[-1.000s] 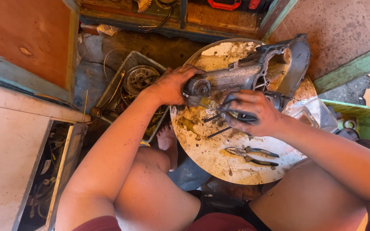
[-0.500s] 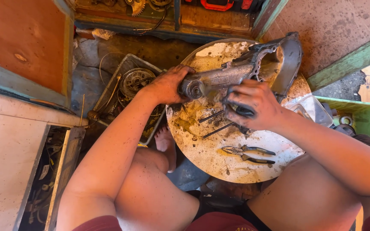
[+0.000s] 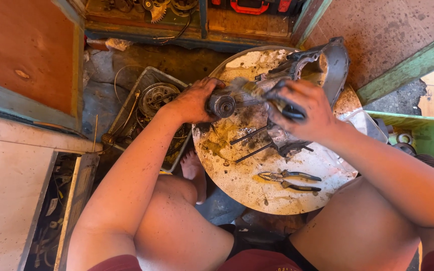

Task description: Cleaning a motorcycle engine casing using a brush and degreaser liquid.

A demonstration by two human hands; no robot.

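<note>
Over the round table [image 3: 257, 193], left hand [image 3: 193, 103] grips the greasy shaft assembly [image 3: 237, 98] — fingers wrapped tight. Right hand [image 3: 305, 108] clamps its other end — fingers curled closed. Pliers [image 3: 290, 179] lie nearby.

Dull, greasy grey metal engine casing [image 3: 322, 65] lies on a stained, rough round tabletop [image 3: 247, 185] beside glossy metal pliers [image 3: 290, 179].

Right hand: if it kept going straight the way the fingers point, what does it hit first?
The right hand points left along the greasy metal engine part it grips. Going straight on, it would probably meet the left hand first, which holds the part's round end. Depth is hard to judge from above.
</note>
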